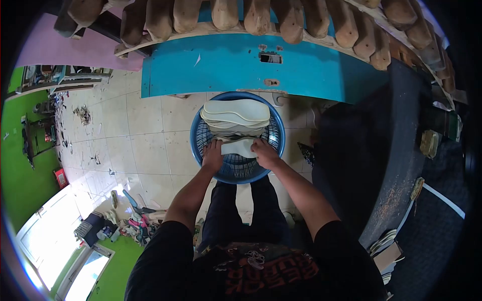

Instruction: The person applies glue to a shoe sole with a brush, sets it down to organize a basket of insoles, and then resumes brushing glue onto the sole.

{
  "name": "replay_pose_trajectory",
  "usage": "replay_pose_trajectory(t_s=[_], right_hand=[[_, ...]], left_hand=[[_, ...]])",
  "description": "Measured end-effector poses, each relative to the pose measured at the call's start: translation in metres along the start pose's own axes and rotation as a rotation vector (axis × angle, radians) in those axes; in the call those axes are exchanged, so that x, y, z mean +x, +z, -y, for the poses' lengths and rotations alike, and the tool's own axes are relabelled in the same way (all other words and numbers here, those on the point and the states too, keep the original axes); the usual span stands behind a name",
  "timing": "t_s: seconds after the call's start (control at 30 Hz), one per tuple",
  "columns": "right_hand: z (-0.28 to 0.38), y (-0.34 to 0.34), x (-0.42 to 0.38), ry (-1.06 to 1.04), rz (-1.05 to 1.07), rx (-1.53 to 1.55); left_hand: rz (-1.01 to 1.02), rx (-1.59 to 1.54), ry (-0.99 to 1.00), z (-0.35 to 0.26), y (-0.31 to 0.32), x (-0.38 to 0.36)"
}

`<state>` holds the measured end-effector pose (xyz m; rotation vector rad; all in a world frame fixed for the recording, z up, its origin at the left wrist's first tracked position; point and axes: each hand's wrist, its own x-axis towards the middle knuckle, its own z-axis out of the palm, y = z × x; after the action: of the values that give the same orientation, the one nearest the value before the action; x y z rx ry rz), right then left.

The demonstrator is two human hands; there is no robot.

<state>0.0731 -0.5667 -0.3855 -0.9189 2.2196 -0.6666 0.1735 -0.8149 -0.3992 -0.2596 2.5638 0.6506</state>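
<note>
A round blue plastic basket (195, 159) is on the floor just ahead of my legs. Cream-coloured insoles (236, 109) lie piled in its far half, their edges fanned toward me. In the near half, my left hand (212, 154) grips one end of a pale insole (237, 148), its fingers curled over the edge. My right hand (265, 152) closes round the opposite end. The insole lies crosswise between both hands, low inside the basket, and whether others are stacked beneath it I cannot tell.
Wooden shoe lasts (224, 15) line racks overhead along the top. Behind the basket stands a blue panel (211, 65) with cut-out holes. A dark-covered bench (396, 150) runs along the right. Scraps and bags (140, 223) are heaped at lower left on the tiled floor (145, 145).
</note>
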Motion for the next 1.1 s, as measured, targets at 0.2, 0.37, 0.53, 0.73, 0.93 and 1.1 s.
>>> replay_pose_trajectory(t_s=[0.2,0.37,0.53,0.73,0.93,1.1], right_hand=[[-0.003,0.031,0.014,0.089,-0.071,-0.180],[-0.002,0.042,0.014,0.178,-0.016,-0.297],[0.018,0.055,0.015,0.347,0.137,-0.325],[0.015,0.066,0.013,0.399,0.317,-0.339],[0.026,0.041,0.013,0.358,0.369,-0.229],[0.025,0.071,0.005,0.344,0.249,-0.336]], left_hand=[[-0.041,0.152,-0.064,0.010,0.034,0.026],[-0.086,0.322,-0.066,0.001,0.044,0.028],[0.188,0.280,-0.127,-0.023,0.025,0.018],[0.324,0.242,-0.084,-0.024,0.029,0.009],[0.428,0.311,-0.071,-0.025,0.031,0.017],[0.466,0.355,-0.123,-0.031,0.033,0.011]])
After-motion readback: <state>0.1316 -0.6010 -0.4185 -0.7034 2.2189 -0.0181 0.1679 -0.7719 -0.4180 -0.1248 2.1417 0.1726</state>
